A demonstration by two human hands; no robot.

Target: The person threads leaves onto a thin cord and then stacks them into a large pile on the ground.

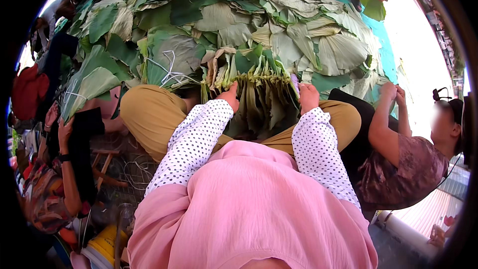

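Before my lap stands a row of folded lotus leaves (pixel 261 86), packed side by side with their yellowish folded edges upward. My left hand (pixel 230 98) grips the row's left end, its thumb pointing up along the leaves. At the right end, my right hand (pixel 309 96) has its fingers curled in beside a slim purple object (pixel 295 83), which it seems to hold; its exact kind is unclear. White cord (pixel 170 71) lies loosely knotted over the leaves at left, one strand running towards the row.
A broad heap of flat lotus leaves (pixel 231 15) covers the ground ahead, over a turquoise sheet (pixel 386 50). Co-workers sit close on both sides; the left one holds a cord-tied folded leaf bundle (pixel 87 87). A wooden stool (pixel 104 157) and loose cord (pixel 136 173) lie left.
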